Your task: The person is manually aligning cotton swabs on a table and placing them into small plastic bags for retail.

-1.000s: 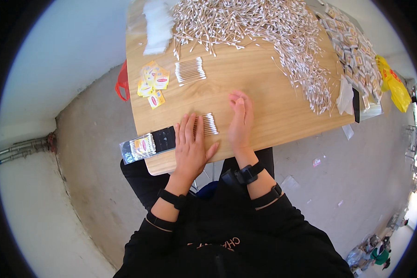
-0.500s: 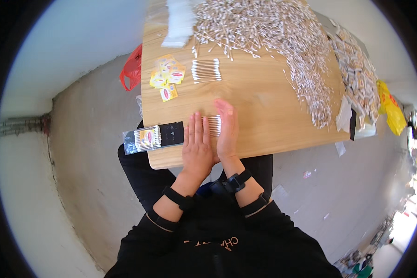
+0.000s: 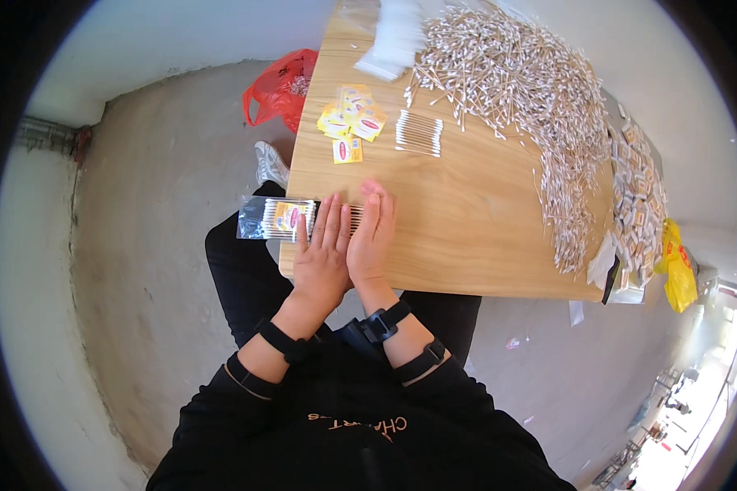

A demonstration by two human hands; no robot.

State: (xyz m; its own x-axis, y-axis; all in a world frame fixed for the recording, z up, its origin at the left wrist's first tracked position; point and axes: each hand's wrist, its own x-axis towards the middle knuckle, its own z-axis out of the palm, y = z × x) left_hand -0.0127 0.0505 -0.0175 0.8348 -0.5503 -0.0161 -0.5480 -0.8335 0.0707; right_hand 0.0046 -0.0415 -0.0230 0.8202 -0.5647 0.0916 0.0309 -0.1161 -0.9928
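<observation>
My left hand (image 3: 319,263) lies flat near the table's front edge, fingers stretched out over the right end of a clear bag (image 3: 252,218). The bag juts past the table's left edge and holds white-tipped cotton swabs with a yellow card (image 3: 289,216). Beside it my right hand (image 3: 372,239) stands on edge, fingers straight and slightly curved. A small row of cotton swabs (image 3: 355,216) shows between the two hands, partly covered by them. Farther back lies another neat row of cotton swabs (image 3: 418,133), with loose yellow cards (image 3: 352,114) to its left.
A large heap of loose cotton swabs (image 3: 516,82) covers the far right of the table (image 3: 467,221). Flat clear bags (image 3: 393,41) lie at the back. Filled packs (image 3: 637,196) are piled beyond the right edge. A red bag (image 3: 282,86) and a yellow bag (image 3: 677,270) flank the table.
Both hands have slid left with the swabs between them, up to the filled bag. The black strip that showed between bag and left hand is no longer visible. The whole view has turned.
</observation>
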